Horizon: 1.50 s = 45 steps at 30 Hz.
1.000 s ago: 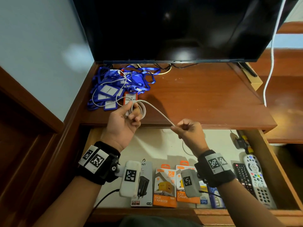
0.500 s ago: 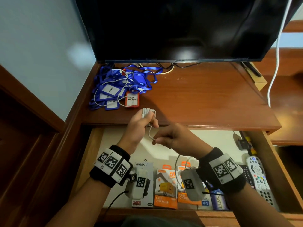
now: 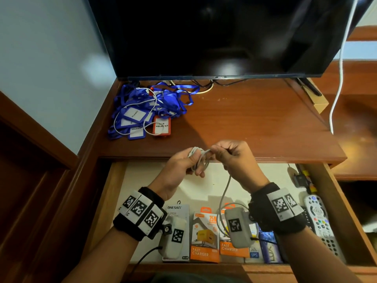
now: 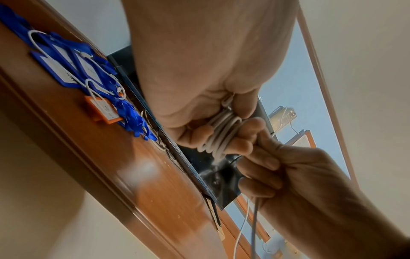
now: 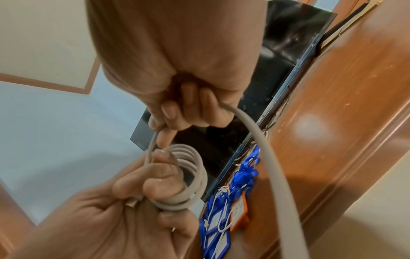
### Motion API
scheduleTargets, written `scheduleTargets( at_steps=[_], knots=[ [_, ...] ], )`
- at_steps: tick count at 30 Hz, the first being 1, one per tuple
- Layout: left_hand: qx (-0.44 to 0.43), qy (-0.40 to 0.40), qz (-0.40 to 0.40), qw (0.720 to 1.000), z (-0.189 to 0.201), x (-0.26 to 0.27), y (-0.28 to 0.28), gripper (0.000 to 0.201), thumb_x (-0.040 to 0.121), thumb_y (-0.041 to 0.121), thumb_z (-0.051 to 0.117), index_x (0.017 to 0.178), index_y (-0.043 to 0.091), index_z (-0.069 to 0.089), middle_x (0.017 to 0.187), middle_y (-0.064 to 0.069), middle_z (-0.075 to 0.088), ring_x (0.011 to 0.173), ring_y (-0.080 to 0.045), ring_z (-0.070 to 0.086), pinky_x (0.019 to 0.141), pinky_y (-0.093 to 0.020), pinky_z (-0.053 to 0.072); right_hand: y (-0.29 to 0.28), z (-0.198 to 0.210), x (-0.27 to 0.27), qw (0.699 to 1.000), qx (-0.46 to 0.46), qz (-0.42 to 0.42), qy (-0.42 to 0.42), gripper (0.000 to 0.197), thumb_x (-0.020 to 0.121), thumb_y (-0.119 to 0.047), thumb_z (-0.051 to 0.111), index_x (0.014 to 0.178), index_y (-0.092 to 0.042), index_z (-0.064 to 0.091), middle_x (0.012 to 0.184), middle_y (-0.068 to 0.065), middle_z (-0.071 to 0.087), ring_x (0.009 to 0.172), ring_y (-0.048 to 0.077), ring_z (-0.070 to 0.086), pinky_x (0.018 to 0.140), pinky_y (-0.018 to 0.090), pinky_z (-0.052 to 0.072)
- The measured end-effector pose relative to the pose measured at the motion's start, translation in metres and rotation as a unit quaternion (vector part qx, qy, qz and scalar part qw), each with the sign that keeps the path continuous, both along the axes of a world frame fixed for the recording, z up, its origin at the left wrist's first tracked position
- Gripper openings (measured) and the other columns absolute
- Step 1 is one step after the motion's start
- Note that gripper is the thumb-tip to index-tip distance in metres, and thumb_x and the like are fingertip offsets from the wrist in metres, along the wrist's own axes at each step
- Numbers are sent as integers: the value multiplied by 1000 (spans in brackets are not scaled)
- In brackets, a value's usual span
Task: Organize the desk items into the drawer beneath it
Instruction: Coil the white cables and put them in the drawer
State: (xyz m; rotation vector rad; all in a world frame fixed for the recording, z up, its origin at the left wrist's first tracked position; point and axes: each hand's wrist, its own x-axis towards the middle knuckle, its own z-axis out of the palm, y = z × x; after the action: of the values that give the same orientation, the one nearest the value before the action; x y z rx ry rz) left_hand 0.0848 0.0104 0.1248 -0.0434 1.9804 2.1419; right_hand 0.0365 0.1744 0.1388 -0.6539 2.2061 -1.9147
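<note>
A white cable is wound in loops round the fingers of my left hand, which grips the coil just above the desk's front edge. My right hand is right beside it and pinches the loose run of the cable at the coil. The rest of the cable hangs from the right hand into the open drawer. A heap of blue lanyards with badge holders lies at the desk's back left, with a thin white cord over it.
In the drawer's front row stand charger boxes; two remotes and a small black plug lie at its right. A dark TV screen stands at the back of the desk. A white wire hangs at the right.
My right hand, which held the cable stretched out to the right, has swung in and up against the left hand. More loops now sit on the left hand's fingers.
</note>
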Motion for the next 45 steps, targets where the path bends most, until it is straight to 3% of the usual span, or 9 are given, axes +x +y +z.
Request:
scheduleTargets(
  at_steps=[9, 12, 17, 21, 26, 32, 38, 41, 45],
  knots=[
    [105, -52, -7, 993, 10, 1, -11, 28, 88, 30, 47, 80, 5, 56, 50, 4, 34, 50, -11, 34, 52, -17, 38, 6, -29, 3, 996, -54, -65, -42, 30, 82, -13, 71, 61, 6, 59, 47, -7, 44, 44, 4, 34, 45, 16, 28],
    [175, -66, 63, 980, 12, -3, -17, 28, 89, 29, 47, 77, 6, 57, 49, 5, 33, 49, -11, 37, 53, -19, 33, 10, -49, -1, 992, -36, -69, -95, 25, 87, -5, 65, 62, -9, 60, 46, -8, 41, 43, 7, 31, 43, 19, 26],
    [257, -67, 154, 952, 17, -12, -27, 26, 94, 28, 44, 82, 8, 55, 49, 6, 33, 52, -8, 35, 58, -22, 26, 12, -85, -7, 989, 83, -101, -70, 23, 87, 0, 62, 70, -14, 56, 56, -8, 46, 52, 8, 39, 57, 27, 35],
    [299, -41, 208, 931, 23, -15, -34, 23, 95, 27, 44, 80, 13, 55, 52, 7, 34, 55, -7, 37, 57, -20, 25, 12, -86, -6, 987, 43, -133, -80, 22, 84, 3, 65, 71, -11, 52, 63, 3, 52, 55, 13, 44, 57, 29, 38],
    [210, 40, 254, 943, 22, -14, -29, 24, 97, 13, 46, 73, 19, 50, 53, 9, 34, 55, -5, 40, 57, -19, 28, 4, -47, -1, 994, 51, -61, -68, 19, 81, 3, 69, 65, -4, 60, 50, 8, 49, 43, 12, 41, 49, 28, 36],
    [58, 87, 221, 970, 16, -14, -18, 12, 100, 16, 46, 92, 11, 52, 59, 4, 40, 60, -11, 43, 67, -21, 43, -6, -5, 9, 991, 95, 77, 60, 19, 81, -9, 71, 69, 5, 66, 47, -7, 49, 41, 4, 42, 46, 28, 40],
    [-30, 73, 124, 989, 11, -4, -5, 20, 101, 19, 43, 97, 4, 56, 72, 1, 60, 78, -15, 55, 85, -30, 43, -8, 6, 3, 994, 38, 16, 101, 13, 80, -8, 65, 68, -4, 67, 51, -19, 54, 50, 0, 48, 53, 11, 34],
    [-17, 52, 87, 995, 10, 1, -3, 26, 100, 20, 43, 108, -1, 57, 76, -4, 63, 79, -16, 57, 86, -33, 42, -5, 7, -3, 997, -8, -9, 78, 23, 83, 7, 60, 67, -9, 63, 56, -17, 59, 53, -1, 51, 52, 13, 39],
    [-8, 47, 24, 999, 11, 4, -1, 29, 93, 32, 46, 104, 8, 59, 77, -3, 59, 75, -15, 51, 80, -35, 38, -6, 4, -8, 996, -47, -40, 57, 25, 82, -2, 60, 62, -17, 60, 55, -12, 57, 52, -1, 48, 54, 13, 37]
  ],
)
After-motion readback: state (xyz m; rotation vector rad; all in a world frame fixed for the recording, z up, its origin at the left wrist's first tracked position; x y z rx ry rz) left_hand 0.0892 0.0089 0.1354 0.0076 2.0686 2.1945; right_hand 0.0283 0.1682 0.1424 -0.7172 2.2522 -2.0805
